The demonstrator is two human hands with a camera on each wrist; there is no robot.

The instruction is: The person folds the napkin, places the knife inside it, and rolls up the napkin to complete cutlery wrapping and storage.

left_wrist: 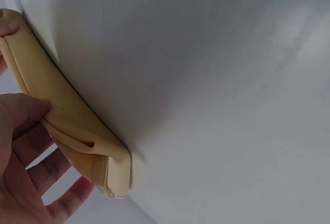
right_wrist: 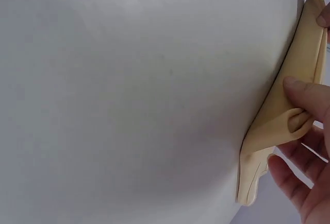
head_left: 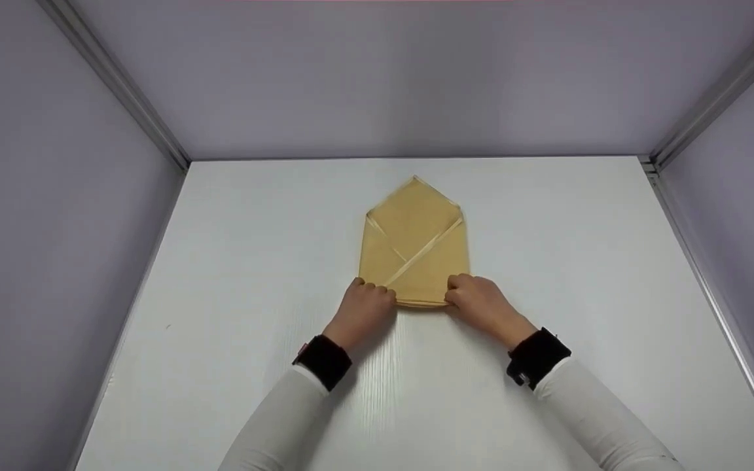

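A tan cloth napkin (head_left: 414, 245), folded into a pointed envelope shape with two flaps crossing, lies flat near the middle of a white desk (head_left: 252, 261), its point aimed away from the person. The left hand (head_left: 362, 311) pinches the napkin's near left corner, thumb on top and fingers beneath the folded layers; the right hand (head_left: 478, 302) pinches the near right corner likewise. This grip seems meant to keep the layers together along the near edge. Plain grey walls (head_left: 56, 196) enclose the desk on three sides. Nothing blocks either hand.
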